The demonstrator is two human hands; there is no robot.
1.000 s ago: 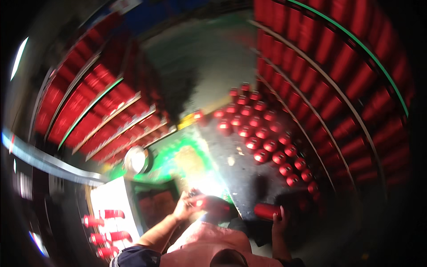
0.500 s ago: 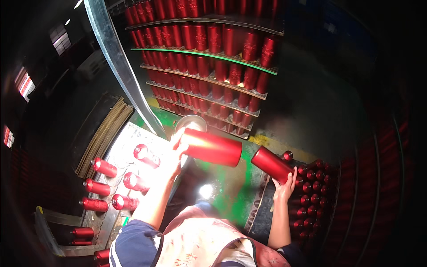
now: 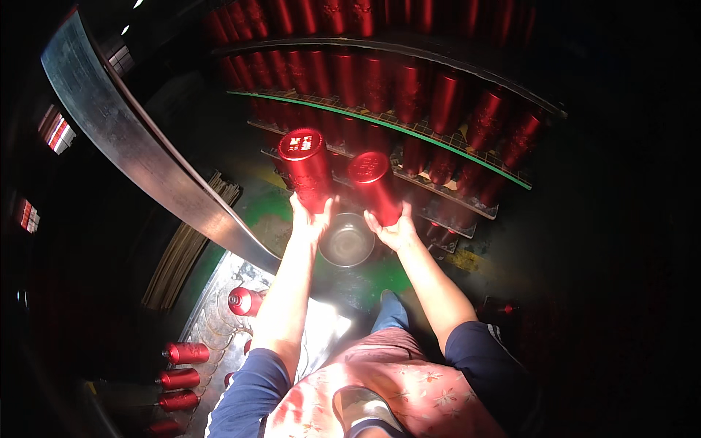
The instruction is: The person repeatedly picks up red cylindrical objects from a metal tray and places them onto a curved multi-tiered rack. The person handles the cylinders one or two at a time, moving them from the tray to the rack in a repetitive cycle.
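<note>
My left hand point(image 3: 309, 225) is closed around the lower part of a red metal bottle point(image 3: 309, 175), a glossy cylinder whose flat round end tilts up toward me. Beside it, my right hand point(image 3: 396, 233) grips a second red metal bottle point(image 3: 381, 193) in the same way, its round end also up. The two bottles stand apart in the air, with a small gap between them. Both arms stretch forward toward a shelf rack point(image 3: 409, 130) lined with rows of similar red bottles. My palms hide the lower ends of both bottles.
A round metal stool point(image 3: 347, 242) stands on the floor beneath my hands. At left, a brightly lit table point(image 3: 219, 310) carries several red bottles point(image 3: 186, 353). A broad metal post point(image 3: 146, 142) slants across the left, near stacked boards point(image 3: 182, 255). Deep shadow covers the right side.
Both bottles have swung from nearly lying positions, far apart, to steeply tilted ones close together before the rack. My arms now reach forward; the view has shifted, and the right-hand bottles are lost in shadow.
</note>
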